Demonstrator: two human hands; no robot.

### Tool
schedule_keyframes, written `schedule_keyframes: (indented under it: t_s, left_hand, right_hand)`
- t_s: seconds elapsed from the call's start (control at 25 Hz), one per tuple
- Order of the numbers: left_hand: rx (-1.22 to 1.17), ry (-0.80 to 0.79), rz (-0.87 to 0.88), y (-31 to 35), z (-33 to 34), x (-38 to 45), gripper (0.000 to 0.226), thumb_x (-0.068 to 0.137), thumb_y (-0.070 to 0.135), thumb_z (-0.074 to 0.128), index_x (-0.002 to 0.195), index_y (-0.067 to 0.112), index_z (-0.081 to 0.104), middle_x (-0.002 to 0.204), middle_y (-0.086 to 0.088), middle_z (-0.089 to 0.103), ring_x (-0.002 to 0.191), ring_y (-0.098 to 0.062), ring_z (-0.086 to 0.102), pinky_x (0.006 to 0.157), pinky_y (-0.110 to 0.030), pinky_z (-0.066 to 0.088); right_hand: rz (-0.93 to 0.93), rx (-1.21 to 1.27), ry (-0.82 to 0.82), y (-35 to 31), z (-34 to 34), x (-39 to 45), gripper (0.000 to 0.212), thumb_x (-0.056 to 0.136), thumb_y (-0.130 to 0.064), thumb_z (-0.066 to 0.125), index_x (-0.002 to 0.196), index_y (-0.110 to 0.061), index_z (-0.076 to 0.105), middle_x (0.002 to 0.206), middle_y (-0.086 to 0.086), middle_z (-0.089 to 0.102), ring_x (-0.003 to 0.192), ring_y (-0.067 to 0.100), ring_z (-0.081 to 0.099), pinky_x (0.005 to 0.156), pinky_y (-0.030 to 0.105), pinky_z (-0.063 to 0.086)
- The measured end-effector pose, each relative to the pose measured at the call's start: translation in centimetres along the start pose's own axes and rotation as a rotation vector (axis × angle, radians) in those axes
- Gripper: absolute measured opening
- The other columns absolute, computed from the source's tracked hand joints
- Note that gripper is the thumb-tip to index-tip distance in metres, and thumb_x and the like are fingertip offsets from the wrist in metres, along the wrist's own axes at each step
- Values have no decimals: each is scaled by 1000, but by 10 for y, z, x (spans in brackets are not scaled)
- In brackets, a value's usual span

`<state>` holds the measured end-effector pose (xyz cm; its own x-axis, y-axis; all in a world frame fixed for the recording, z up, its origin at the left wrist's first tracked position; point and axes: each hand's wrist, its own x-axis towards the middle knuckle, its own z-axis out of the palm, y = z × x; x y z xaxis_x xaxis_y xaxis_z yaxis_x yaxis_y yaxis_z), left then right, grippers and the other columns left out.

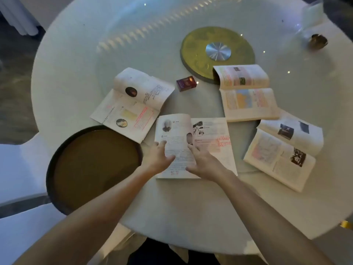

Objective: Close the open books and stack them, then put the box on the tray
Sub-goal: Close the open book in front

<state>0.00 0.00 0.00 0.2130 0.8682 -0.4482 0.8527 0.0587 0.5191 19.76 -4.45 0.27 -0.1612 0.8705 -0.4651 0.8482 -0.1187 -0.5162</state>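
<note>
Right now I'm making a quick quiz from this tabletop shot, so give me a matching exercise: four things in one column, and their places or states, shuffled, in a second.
Things:
1. tray
2. box
3. middle book
4. gold disc

Places or states:
A. open, with both hands on its left page
B. small and purple, lying between two open books
C. round and dark, at the table's near left edge
D. flat on the table, its near edge partly under an open book

Pairs: 1-C, 2-B, 3-A, 4-D
</note>
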Motion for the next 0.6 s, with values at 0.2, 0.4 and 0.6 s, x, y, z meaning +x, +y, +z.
schedule_keyframes:
  t_s: [0.2,0.4,0.6]
  left_hand:
    - [-199,59,-179,-20,22,-5,61,84,39,68,136,22,42,134,-4,51,109,-21,61,71,-33,49]
    - [-376,-22,-275,-34,27,-7,60,80,37,69,134,30,43,119,10,66,84,-7,66,64,-24,48]
    - [-508,-82,-366,-38,23,0,38,82,29,71,115,23,54,103,9,68,76,-4,64,58,-22,46]
  right_hand:
    - [70,75,-9,3,31,-5,84,83,-37,65,156,-24,26,160,-2,26,142,24,35,110,37,38]
    - [157,165,8,9,47,-14,81,86,-36,64,158,-24,29,168,-2,16,153,18,19,121,39,29]
    - [224,340,35,4,47,-17,80,84,-34,67,156,-25,36,161,-6,30,148,13,28,120,34,29]
